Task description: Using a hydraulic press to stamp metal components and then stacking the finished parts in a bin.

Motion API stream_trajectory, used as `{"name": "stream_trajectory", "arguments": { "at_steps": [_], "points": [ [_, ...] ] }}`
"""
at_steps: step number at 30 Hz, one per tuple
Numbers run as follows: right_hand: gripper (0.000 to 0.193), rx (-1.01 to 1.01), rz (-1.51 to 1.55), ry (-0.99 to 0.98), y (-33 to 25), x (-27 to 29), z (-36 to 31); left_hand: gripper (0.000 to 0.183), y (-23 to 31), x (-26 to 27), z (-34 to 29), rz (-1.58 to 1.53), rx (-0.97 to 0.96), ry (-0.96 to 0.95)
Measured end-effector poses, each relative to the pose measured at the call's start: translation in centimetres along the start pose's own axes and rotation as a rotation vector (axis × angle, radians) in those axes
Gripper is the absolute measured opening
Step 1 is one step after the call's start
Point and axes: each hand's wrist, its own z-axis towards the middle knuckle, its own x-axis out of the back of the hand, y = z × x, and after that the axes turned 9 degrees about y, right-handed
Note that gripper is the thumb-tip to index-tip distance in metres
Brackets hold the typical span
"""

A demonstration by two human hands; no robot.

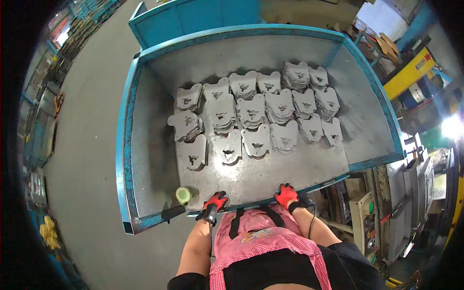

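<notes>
My left hand [215, 200], in a red glove with dark fingertips, rests at the near edge of a big metal bin [126, 169] with blue rims. Farther right along that same edge lies my right hand [287, 194], gloved alike, its fingers stretched onto the bin floor. Neither hand shows anything held, and both look open. Beyond them, several stacks of flat grey metal plates [251, 110] stand in rows, each plate with a cut-out. The nearest stack to my hands is a low one of plates [228, 146]. A pale green cup-like object [183, 195] sits left of my left hand.
A second blue bin [193, 21] stands behind this one. At the right are a machine with a control box with buttons [366, 227] and a yellow beam [410, 73]. Grey floor [89, 159] runs along the left, with racks [38, 130] beyond.
</notes>
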Motion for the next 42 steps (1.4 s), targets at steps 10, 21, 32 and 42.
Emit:
{"name": "stream_trajectory", "arguments": {
  "at_steps": [10,21,32,42],
  "points": [
    [0.053,0.0,-0.011,0.037,0.1,-0.2,-0.2,0.059,-0.7,-0.5,0.7,0.061,-0.018,-0.001],
    [0.061,-0.015,0.001,-0.002,0.3,-0.4,-0.3,0.049,-2.7,-1.5,2.0,-0.01,0.026,0.02],
    [0.055,0.023,-0.022,0.079,-0.2,0.0,-0.7,0.05,-2.0,-0.9,1.5,-0.203,0.096,-0.035],
    [0.054,-0.01,-0.014,0.019,-0.3,0.1,-0.3,0.044,-3.1,-1.4,2.1,-0.201,0.018,0.029]
  ]
}}
